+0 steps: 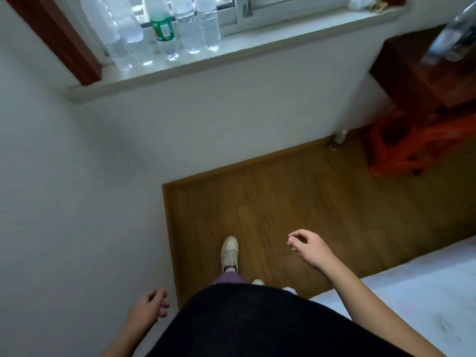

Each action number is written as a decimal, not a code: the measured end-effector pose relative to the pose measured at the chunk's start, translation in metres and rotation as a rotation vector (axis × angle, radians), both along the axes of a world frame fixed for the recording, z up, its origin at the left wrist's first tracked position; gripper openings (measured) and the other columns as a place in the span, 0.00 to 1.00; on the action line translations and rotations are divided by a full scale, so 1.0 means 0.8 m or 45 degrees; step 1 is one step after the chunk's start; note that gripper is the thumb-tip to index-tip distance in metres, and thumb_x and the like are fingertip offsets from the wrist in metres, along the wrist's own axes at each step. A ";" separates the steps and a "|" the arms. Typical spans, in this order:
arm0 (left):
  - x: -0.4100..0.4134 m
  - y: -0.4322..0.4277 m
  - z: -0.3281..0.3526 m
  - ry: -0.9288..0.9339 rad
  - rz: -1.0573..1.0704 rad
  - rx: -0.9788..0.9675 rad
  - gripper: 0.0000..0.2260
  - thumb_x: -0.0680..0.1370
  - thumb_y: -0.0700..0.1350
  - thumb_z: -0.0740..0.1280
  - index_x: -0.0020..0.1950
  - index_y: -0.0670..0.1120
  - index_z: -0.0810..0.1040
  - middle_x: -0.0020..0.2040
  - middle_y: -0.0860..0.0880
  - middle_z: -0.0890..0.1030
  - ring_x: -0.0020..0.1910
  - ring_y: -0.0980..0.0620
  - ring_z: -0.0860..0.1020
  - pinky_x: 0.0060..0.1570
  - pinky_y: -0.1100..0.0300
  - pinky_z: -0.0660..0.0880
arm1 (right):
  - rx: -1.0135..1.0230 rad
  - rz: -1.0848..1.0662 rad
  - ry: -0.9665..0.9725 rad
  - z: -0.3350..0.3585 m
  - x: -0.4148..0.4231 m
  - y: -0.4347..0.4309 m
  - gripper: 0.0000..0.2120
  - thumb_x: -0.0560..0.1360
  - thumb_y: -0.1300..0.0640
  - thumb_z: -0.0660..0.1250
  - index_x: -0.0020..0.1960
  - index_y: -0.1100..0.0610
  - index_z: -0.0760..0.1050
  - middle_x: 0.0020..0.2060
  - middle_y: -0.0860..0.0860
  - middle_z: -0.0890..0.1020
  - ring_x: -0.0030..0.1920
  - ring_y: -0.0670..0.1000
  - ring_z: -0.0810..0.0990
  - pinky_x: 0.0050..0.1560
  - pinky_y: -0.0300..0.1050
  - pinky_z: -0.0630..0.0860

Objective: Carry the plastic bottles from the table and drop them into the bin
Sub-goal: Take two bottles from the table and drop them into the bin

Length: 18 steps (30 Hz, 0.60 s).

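At lower left, the left hand (149,306) hangs released, fingers loosely curled, holding nothing. At upper left, plastic bottles (164,29) stand in a row on the windowsill (283,39). Right of centre, the right hand (310,247) hovers over the wooden floor (283,189), slack and empty. At upper right, blurred bottles (448,39) show above the dark red counter (412,81).

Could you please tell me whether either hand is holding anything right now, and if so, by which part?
Nothing is held; the left hand and the right hand are both empty, loosely curled.
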<state>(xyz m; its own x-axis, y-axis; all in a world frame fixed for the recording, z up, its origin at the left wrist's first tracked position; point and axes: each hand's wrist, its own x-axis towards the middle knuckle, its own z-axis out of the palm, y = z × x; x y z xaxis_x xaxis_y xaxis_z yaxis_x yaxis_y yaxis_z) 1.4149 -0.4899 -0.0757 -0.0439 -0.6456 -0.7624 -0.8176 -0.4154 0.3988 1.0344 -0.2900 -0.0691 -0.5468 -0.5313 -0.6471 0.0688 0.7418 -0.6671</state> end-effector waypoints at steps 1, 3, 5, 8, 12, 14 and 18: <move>-0.025 -0.016 -0.002 -0.004 -0.040 0.004 0.10 0.83 0.45 0.62 0.50 0.40 0.80 0.41 0.38 0.83 0.33 0.46 0.77 0.33 0.57 0.70 | 0.004 -0.028 -0.006 -0.003 -0.015 -0.004 0.06 0.77 0.52 0.67 0.52 0.51 0.81 0.45 0.49 0.85 0.47 0.50 0.83 0.43 0.42 0.77; -0.078 -0.052 -0.008 -0.002 -0.143 0.025 0.11 0.83 0.43 0.62 0.48 0.38 0.79 0.39 0.38 0.81 0.32 0.46 0.76 0.30 0.57 0.70 | 0.048 -0.135 -0.038 -0.012 -0.046 -0.003 0.06 0.78 0.52 0.67 0.52 0.51 0.80 0.46 0.50 0.84 0.48 0.51 0.83 0.42 0.41 0.76; -0.135 -0.090 -0.017 -0.014 -0.269 0.035 0.12 0.83 0.42 0.62 0.47 0.36 0.79 0.38 0.39 0.80 0.32 0.45 0.76 0.31 0.56 0.70 | 0.114 -0.274 -0.068 -0.020 -0.070 0.011 0.06 0.78 0.52 0.67 0.52 0.52 0.80 0.46 0.50 0.84 0.48 0.50 0.83 0.43 0.41 0.76; -0.236 -0.144 -0.024 -0.034 -0.501 0.043 0.12 0.82 0.46 0.64 0.47 0.39 0.82 0.38 0.41 0.83 0.35 0.44 0.79 0.35 0.55 0.73 | 0.223 -0.536 -0.110 -0.030 -0.095 0.047 0.06 0.78 0.52 0.66 0.49 0.52 0.80 0.45 0.52 0.85 0.47 0.52 0.83 0.47 0.46 0.78; -0.391 -0.189 -0.027 -0.045 -0.915 -0.002 0.15 0.81 0.50 0.66 0.40 0.42 0.82 0.36 0.44 0.85 0.37 0.44 0.81 0.45 0.47 0.79 | 0.289 -0.911 -0.131 -0.028 -0.106 0.094 0.07 0.79 0.56 0.65 0.45 0.55 0.80 0.43 0.54 0.84 0.46 0.53 0.83 0.49 0.48 0.78; -0.477 -0.193 -0.030 -0.039 -1.062 0.035 0.16 0.81 0.52 0.65 0.47 0.40 0.82 0.38 0.43 0.85 0.38 0.41 0.83 0.40 0.47 0.79 | 0.307 -1.069 -0.137 -0.023 -0.106 0.115 0.08 0.78 0.57 0.65 0.42 0.57 0.80 0.42 0.54 0.84 0.41 0.52 0.82 0.43 0.44 0.76; -0.642 -0.147 -0.009 0.051 -1.340 0.029 0.14 0.82 0.53 0.64 0.53 0.43 0.80 0.38 0.44 0.84 0.32 0.47 0.80 0.30 0.56 0.75 | 0.336 -1.357 -0.216 -0.032 -0.099 0.161 0.07 0.77 0.59 0.66 0.43 0.59 0.79 0.42 0.59 0.84 0.42 0.57 0.83 0.43 0.47 0.73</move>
<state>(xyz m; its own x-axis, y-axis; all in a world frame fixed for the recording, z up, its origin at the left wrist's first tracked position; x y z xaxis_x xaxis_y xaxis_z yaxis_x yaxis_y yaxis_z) 0.9015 -0.6074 -0.0832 -0.5993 -0.2530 -0.7595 -0.7567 0.4886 0.4344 0.9549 -0.1611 -0.0947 -0.5354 0.3238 -0.7800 0.8312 0.3659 -0.4186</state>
